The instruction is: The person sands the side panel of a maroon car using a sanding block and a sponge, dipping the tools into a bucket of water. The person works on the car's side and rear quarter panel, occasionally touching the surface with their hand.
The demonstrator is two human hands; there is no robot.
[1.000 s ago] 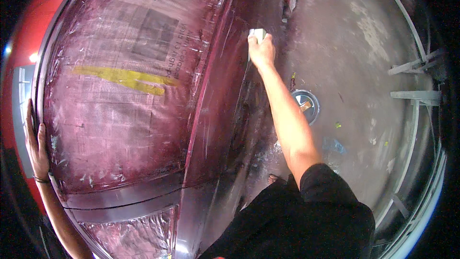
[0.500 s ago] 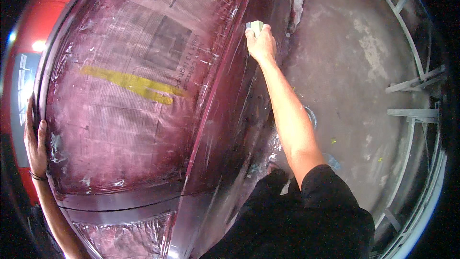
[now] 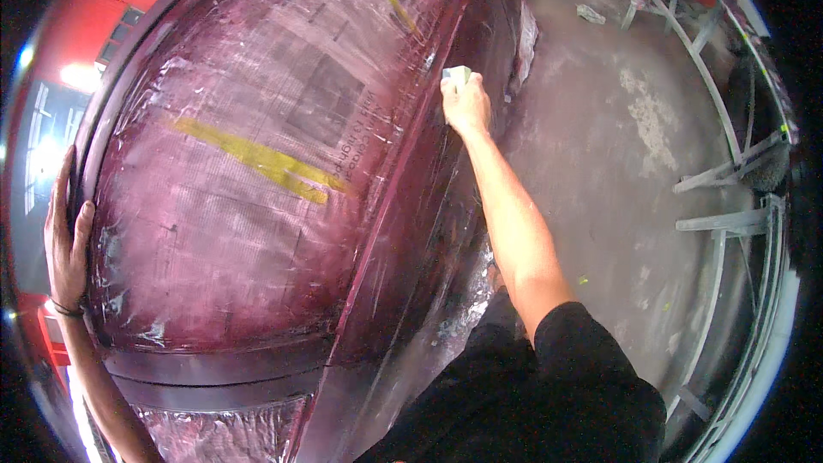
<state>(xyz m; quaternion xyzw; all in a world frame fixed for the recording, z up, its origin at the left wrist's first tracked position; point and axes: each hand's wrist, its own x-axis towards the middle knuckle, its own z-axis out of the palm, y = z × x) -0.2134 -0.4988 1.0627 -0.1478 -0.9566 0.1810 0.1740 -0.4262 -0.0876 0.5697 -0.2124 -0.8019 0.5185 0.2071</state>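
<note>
My right hand (image 3: 467,109) grips one pale block (image 3: 461,75) against one car (image 3: 420,197); my left hand (image 3: 69,244) lies unclenched along the car's roof edge (image 3: 110,90).

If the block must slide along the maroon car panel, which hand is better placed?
Likely the right hand: it grips the pale block at the car panel. The left hand rests by the dark edge, across the masking paper.

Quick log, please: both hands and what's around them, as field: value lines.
Right hand: gripping a pale rectangular block at a dark maroon vehicle panel; contact unclear
Left hand: open, along the dark curved edge
Between hands: maroon-dusted printed sheet with yellow streak
Far right: grey metal frames, grey floor
</note>
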